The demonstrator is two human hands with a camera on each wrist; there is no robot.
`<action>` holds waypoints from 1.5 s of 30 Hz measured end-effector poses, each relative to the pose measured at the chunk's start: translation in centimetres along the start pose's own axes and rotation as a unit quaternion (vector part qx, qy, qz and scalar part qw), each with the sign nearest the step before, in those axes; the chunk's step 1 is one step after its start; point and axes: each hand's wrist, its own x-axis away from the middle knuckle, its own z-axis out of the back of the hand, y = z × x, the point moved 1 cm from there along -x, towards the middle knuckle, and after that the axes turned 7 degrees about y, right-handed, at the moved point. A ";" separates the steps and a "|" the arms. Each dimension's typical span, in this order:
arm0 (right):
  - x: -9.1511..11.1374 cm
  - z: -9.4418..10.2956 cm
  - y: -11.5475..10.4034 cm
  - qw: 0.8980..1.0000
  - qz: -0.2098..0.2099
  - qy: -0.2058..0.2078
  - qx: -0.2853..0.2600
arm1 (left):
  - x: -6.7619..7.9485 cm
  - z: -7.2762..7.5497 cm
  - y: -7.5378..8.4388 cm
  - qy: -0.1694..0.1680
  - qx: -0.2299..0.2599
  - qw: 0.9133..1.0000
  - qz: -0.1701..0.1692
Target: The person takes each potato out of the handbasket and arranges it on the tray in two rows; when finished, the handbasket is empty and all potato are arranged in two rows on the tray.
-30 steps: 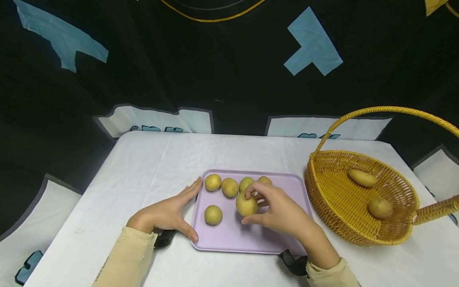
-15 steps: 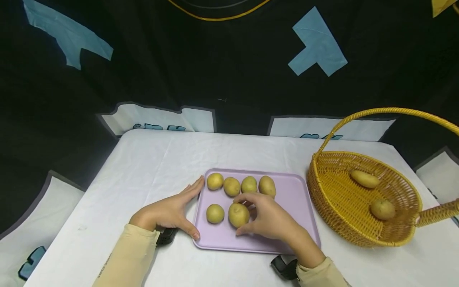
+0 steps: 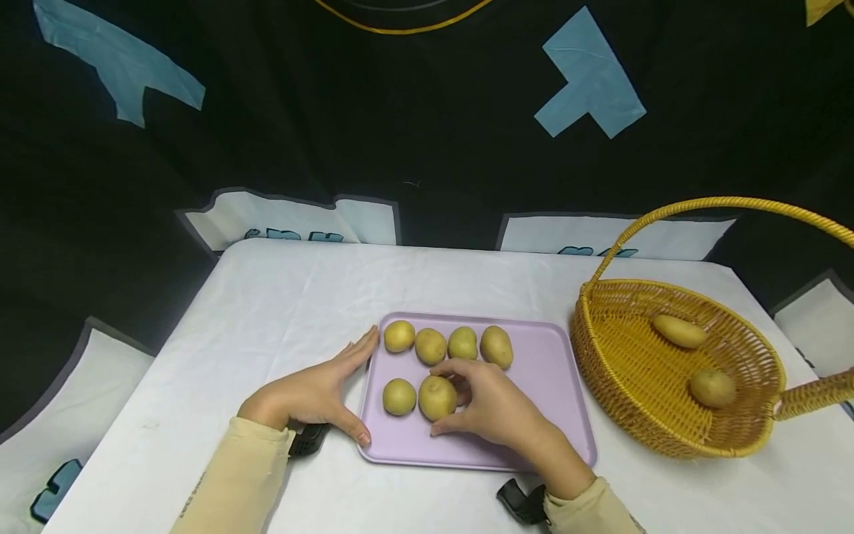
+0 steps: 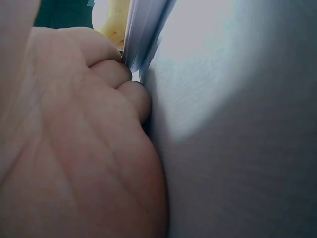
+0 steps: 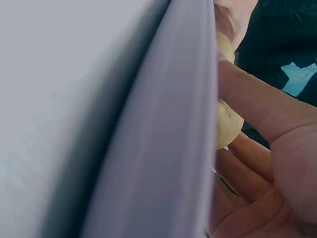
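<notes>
My right hand (image 3: 490, 404) curls its thumb and fingers round a round yellow potato (image 3: 437, 398), low over or on the lilac tray (image 3: 534, 430). Just left of it, a smaller potato (image 3: 399, 397) lies on the tray. Behind them several potatoes (image 3: 430, 346) form a row along the tray's far side. My left hand (image 3: 316, 397) rests with fingers and thumb spread against the tray's left edge. In the right wrist view the tray's rim (image 5: 163, 129) hides part of the held potato (image 5: 229, 126). The left wrist view has the palm (image 4: 84, 139) beside the tray's edge (image 4: 143, 34).
A yellow wicker basket (image 3: 617, 415) with a tall arched handle stands to the right of the tray. It holds a long potato (image 3: 679, 331) and a round potato (image 3: 712, 389). A white cloth (image 3: 300, 297) covers the table. A dark curtain (image 3: 400, 133) hangs behind.
My right hand has carried the potato left and down, beside the smaller front potato. The back row's rightmost potato has come into fuller view. My left hand has stayed at the tray's edge.
</notes>
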 end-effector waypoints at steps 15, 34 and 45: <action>0.1 -0.1 -0.1 1.000 0.004 -0.013 0.011 | -0.1 -0.1 -0.1 0.001 0.004 1.000 -0.011; 0.7 6.5 -0.7 0.999 -0.007 0.036 -0.013 | -0.1 0.0 0.0 -0.003 0.013 1.000 -0.011; 1.5 9.8 0.0 0.995 -0.030 0.093 -0.001 | -0.2 -0.1 -0.2 0.000 0.012 1.000 -0.007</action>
